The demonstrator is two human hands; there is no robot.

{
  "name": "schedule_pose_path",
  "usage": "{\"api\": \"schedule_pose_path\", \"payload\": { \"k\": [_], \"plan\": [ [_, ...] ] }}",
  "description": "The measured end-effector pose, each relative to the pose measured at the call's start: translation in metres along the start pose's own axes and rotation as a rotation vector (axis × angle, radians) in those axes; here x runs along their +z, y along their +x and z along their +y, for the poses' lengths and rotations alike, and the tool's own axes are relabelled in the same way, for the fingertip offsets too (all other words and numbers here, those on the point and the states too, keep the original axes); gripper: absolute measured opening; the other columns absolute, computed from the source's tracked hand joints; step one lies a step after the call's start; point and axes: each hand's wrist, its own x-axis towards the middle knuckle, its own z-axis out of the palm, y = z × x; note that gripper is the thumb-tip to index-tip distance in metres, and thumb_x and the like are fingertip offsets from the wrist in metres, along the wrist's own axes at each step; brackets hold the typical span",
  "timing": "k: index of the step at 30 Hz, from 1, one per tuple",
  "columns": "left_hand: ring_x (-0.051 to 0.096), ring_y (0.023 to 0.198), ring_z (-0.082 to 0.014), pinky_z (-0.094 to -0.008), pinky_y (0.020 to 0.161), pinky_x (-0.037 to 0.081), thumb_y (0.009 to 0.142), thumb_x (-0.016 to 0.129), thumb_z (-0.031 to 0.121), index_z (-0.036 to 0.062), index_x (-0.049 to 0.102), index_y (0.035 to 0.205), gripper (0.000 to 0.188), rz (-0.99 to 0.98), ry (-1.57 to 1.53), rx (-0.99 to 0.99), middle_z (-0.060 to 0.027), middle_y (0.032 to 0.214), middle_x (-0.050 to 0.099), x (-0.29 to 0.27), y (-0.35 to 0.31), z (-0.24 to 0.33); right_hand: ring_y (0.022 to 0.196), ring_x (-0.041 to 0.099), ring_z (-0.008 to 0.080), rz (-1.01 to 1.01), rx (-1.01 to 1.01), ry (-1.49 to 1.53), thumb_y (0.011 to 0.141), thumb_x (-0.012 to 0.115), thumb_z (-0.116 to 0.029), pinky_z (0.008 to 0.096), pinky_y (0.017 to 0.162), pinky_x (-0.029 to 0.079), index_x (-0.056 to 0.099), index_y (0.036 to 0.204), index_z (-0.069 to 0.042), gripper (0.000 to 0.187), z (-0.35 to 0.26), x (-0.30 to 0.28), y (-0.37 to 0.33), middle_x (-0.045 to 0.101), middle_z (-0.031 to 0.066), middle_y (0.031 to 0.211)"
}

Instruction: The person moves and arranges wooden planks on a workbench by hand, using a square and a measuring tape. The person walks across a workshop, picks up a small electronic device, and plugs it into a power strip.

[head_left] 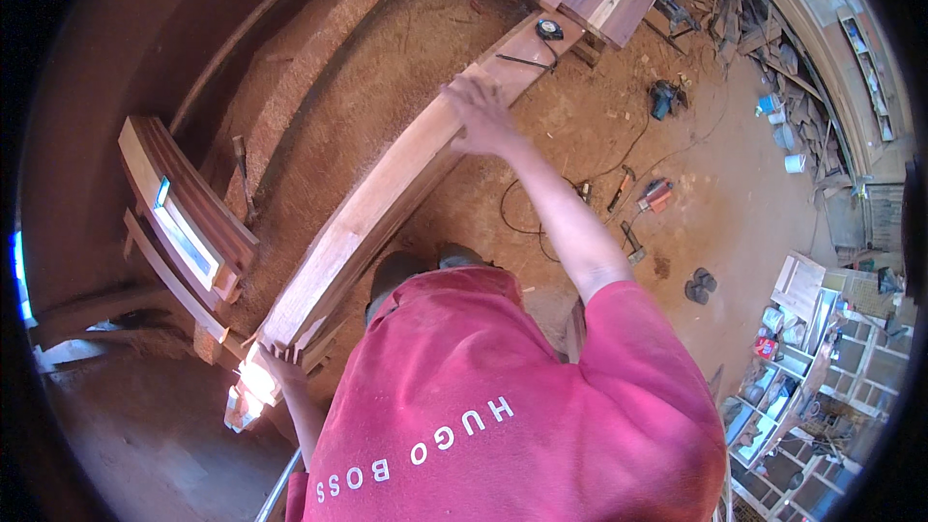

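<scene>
Clock positions refer to the centre of my view. From my remote station I place the board (353, 208) between 8 and 12 o'clock, lying on a longer timber (522, 45).

At 8 o'clock, the left hand (284, 369) has its fingers over the board's end; glare hides detail, and I cannot tell how firmly it grips. At 12 o'clock, the right hand (480, 116) is spread across the far end; I cannot confirm a clamp.

Caution: at 8 o'clock, I judge that glare could mask a misaligned edge. At 12 o'clock, uneven hand pressure could slide the board sideways off the timber. At 1 o'clock, a forward push could knock down the tape measure (549, 30). At 2 o'clock, the floor cord (502, 204) could snag a careless foot.

Board appearance: long and narrow, sunlit at the left end, pale pinkish-tan along the top, darker on the near side. Its curve may be lens distortion.
</scene>
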Motion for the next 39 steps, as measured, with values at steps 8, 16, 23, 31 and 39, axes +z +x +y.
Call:
{"api": "schedule_pose_path", "payload": {
  "k": [8,16,23,31,39],
  "plan": [
    [0.05,0.104,-0.0224,-0.0403,0.088,0.05,0.085,0.064,0.063,0.0181,0.052,0.13,0.065,0.023,-0.483,0.041,-0.0041,0.12,0.05,0.037,-0.016,-0.032,0.124,0.056,0.0367,0.057,0.558,0.899,0.097,0.053,-0.048,0.0381,0.107,0.041,0.06,0.129,0.001,0.059,0.106,-0.001,0.031,0.063,0.0218,0.129],
    [0.049,0.113,-0.0239,-0.0417,0.092,0.047,0.09,0.058,0.063,0.0232,0.049,0.137,0.062,0.103,-0.274,0.107,-0.0043,0.133,0.048,0.063,-0.015,-0.044,0.099,0.062,0.0249,-0.185,0.422,0.673,0.097,0.047,-0.064,0.0374,0.088,0.048,0.067,0.117,0.002,0.072,0.158,0.046,0.041,0.07,0.0131,0.107],
    [0.047,0.118,-0.0237,-0.0422,0.102,0.044,0.094,0.06,0.055,0.0201,0.046,0.14,0.06,0.088,-0.375,0.162,-0.0107,0.135,0.046,0.069,-0.016,-0.047,0.091,0.065,0.0285,-0.392,0.38,0.68,0.097,0.05,-0.059,0.0397,0.082,0.049,0.069,0.112,0.003,0.067,0.166,0.026,0.053,0.071,0.0168,0.097],
    [0.046,0.126,-0.0228,-0.0395,0.102,0.043,0.097,0.054,0.056,0.0179,0.043,0.144,0.062,0.084,-0.316,0.275,-0.0078,0.141,0.045,0.075,-0.016,-0.049,0.071,0.054,0.02,-0.416,0.414,0.879,0.097,0.053,-0.056,0.038,0.065,0.043,0.071,0.101,0.0,0.059,0.174,0.032,0.055,0.058,0.0083,0.072],
    [0.052,0.116,-0.0212,-0.0356,0.099,0.045,0.094,0.057,0.061,0.0181,0.045,0.145,0.068,0.117,-0.3,0.183,-0.007,0.133,0.051,0.081,-0.015,-0.046,0.067,0.051,0.0116,-0.411,0.422,0.91,0.099,0.057,-0.05,0.0298,0.06,0.046,0.067,0.092,-0.002,0.049,0.193,0.05,0.053,0.054,-0.0007,0.074]
  ]
}}
